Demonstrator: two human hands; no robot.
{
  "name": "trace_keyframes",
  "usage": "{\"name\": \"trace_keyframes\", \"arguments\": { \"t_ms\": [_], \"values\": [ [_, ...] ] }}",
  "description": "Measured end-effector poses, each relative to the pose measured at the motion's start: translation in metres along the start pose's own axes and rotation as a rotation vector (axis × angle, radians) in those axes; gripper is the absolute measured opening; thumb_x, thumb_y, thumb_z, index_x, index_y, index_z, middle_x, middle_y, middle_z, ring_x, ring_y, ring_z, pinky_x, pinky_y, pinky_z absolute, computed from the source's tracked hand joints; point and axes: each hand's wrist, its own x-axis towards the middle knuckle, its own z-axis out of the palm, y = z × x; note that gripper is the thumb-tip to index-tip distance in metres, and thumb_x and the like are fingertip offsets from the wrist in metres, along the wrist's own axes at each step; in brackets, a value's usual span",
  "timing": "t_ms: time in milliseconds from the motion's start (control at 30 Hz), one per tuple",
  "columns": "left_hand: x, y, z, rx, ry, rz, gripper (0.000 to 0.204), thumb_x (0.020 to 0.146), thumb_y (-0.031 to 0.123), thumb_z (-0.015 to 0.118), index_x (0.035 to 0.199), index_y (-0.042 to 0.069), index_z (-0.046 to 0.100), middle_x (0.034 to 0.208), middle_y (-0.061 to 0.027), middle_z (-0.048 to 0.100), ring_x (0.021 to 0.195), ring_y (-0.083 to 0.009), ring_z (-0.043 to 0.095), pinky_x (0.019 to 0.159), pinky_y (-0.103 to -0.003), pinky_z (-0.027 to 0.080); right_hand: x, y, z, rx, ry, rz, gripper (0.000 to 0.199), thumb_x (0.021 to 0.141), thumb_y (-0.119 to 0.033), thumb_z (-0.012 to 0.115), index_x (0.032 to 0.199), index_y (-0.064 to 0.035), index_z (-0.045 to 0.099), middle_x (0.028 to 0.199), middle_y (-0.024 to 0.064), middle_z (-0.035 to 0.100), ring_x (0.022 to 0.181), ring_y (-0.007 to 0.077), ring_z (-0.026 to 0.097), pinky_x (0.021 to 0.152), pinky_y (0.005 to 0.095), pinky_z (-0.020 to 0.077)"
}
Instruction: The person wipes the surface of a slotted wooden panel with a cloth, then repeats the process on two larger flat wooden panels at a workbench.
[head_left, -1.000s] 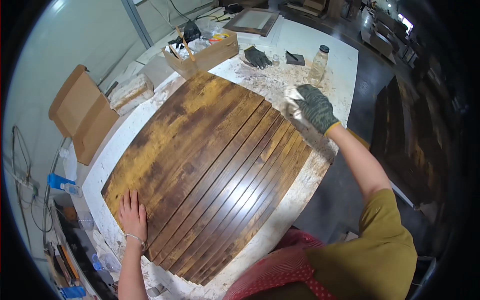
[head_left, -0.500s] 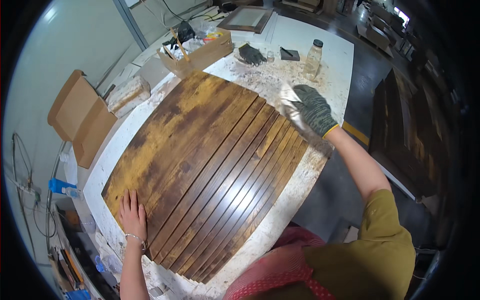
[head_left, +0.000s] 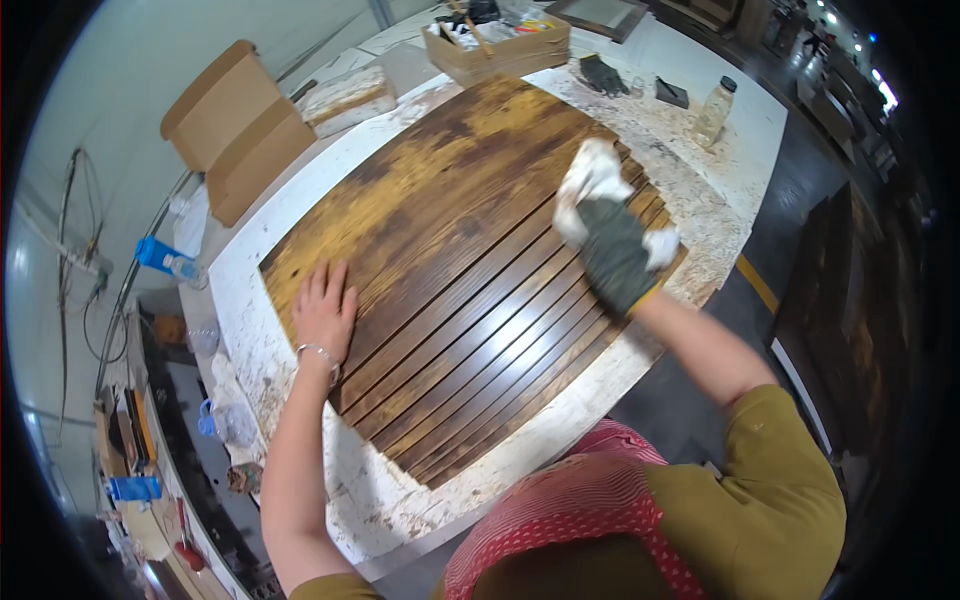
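Note:
A fanned stack of brown wood-grain panels (head_left: 430,240) lies across the white, stained table. My left hand (head_left: 326,310) rests bare and flat near the left end of the top panel, fingers stretched out. In a dark grey work glove, my right hand (head_left: 612,255) is closed on a white cloth (head_left: 592,178). Cloth bulges out on both sides of the glove. It lies over the right ends of the stepped panels; the fingertips are hidden by the cloth.
Beyond the stack stand a cardboard box of odds and ends (head_left: 500,50), a second dark glove (head_left: 603,75), a small dark block (head_left: 671,93) and a capped bottle (head_left: 714,112). An open carton (head_left: 240,135) is at the left. More dark panels (head_left: 840,330) stand on the right.
My right hand has brought the cloth from beyond the panels' right edge onto the stack. My left hand stays flat on the top panel. The whole view has shifted.

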Motion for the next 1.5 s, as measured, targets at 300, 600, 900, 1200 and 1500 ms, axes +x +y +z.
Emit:
{"name": "trace_keyframes", "arguments": {
  "t_ms": [300,600,900,1200,1500],
  "values": [
    [-0.007,-0.019,-0.002,-0.048,-0.015,0.101,0.053,0.099,0.045,0.047,0.147,0.021,0.046,0.155,-0.0097,0.038,0.141,-0.033,0.035,0.114,-0.052,0.025,-0.017,-0.212,-0.084,0.922,-0.457,-0.306,0.05,0.079,-0.019,0.069,0.125,-0.0019,0.06,0.12,0.0213,0.062,0.11,0.0366,0.061,0.098,0.0439,0.0488],
    [-0.028,-0.059,0.009,-0.04,0.024,0.112,0.052,0.101,0.048,0.042,0.148,0.027,0.044,0.156,-0.0094,0.036,0.142,-0.0348,0.032,0.115,-0.052,0.021,-0.045,-0.218,-0.018,0.762,-0.431,0.162,0.033,0.092,-0.021,0.055,0.119,-0.0038,0.059,0.112,0.0112,0.064,0.094,0.0231,0.065,0.077,0.036,0.0553],
    [-0.027,-0.06,0.012,-0.054,0.048,0.102,0.051,0.101,0.05,0.043,0.147,0.03,0.045,0.157,-0.0084,0.035,0.143,-0.0345,0.032,0.115,-0.053,0.021,-0.048,-0.329,-0.069,0.689,-0.433,-0.669,0.048,0.076,-0.028,0.067,0.121,-0.0105,0.061,0.122,0.0131,0.059,0.116,0.0297,0.056,0.093,0.0498,0.0425],
    [-0.028,-0.057,0.007,-0.056,0.031,0.083,0.05,0.101,0.043,0.045,0.147,0.024,0.047,0.157,-0.0056,0.036,0.143,-0.0315,0.032,0.116,-0.049,0.02,-0.058,-0.153,-0.044,0.261,-0.233,-0.398,0.045,0.085,-0.019,0.059,0.13,-0.0189,0.062,0.133,0.009,0.057,0.129,0.0307,0.049,0.105,0.0507,0.0386],
    [-0.028,-0.057,0.001,-0.005,-0.021,0.095,0.05,0.102,0.036,0.042,0.149,0.02,0.043,0.159,-0.0076,0.032,0.144,-0.034,0.03,0.118,-0.047,0.019,-0.04,-0.137,-0.057,0.23,-0.342,-0.256,0.033,0.098,-0.02,0.051,0.129,-0.009,0.055,0.131,0.0136,0.055,0.12,0.0282,0.055,0.101,0.0429,0.0478]
  ]
}}
